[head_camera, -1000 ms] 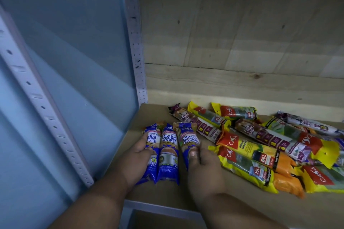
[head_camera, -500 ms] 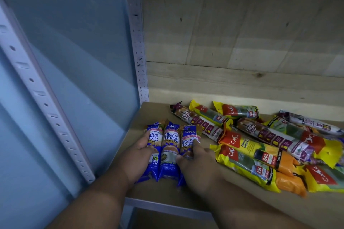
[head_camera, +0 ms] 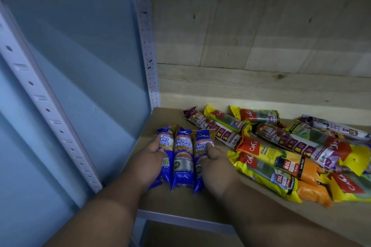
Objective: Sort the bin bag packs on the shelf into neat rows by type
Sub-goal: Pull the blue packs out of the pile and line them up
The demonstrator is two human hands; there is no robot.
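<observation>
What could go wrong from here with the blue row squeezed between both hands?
1. The three blue packs sit near the shelf's front edge; pulling them forward could drop them off.
2. The right hand is close to the loose yellow packs; a sideways move may scatter that pile.
3. The left hand squeezing inward could buckle the row.

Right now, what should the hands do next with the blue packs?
Probably let go and reach for a purple drawstring pack. The three blue packs already lie side by side between the left hand and right hand; the others are jumbled.
</observation>
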